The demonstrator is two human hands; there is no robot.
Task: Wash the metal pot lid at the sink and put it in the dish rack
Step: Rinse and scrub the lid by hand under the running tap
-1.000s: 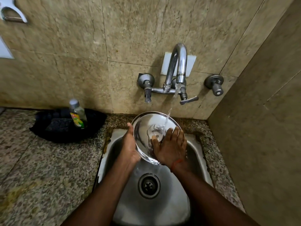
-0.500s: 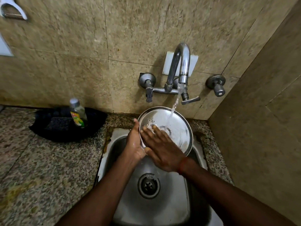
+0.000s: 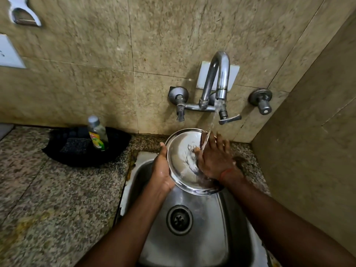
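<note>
On the granite counter (image 3: 57, 199), a black tray (image 3: 117, 145) holds 1 soap bottle (image 3: 97, 133) and 1 scrub pad (image 3: 74, 145). Over the sink (image 3: 192, 245), under the running tap (image 3: 217, 74), the left hand (image 3: 161, 170) grips the metal pot lid (image 3: 180, 157); the right hand (image 3: 213, 158) lies flat on it.

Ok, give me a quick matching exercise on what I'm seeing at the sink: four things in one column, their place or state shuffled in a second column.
Things:
1. left hand
2. right hand
3. soap bottle
4. tap

Place or state:
a. stands in the black tray on the counter
b. running, its stream landing near the pot lid top edge
c. grips the pot lid by its left rim
d. fingers straight on the pot lid's face, under the stream

Pairs: 1-c, 2-d, 3-a, 4-b
</note>
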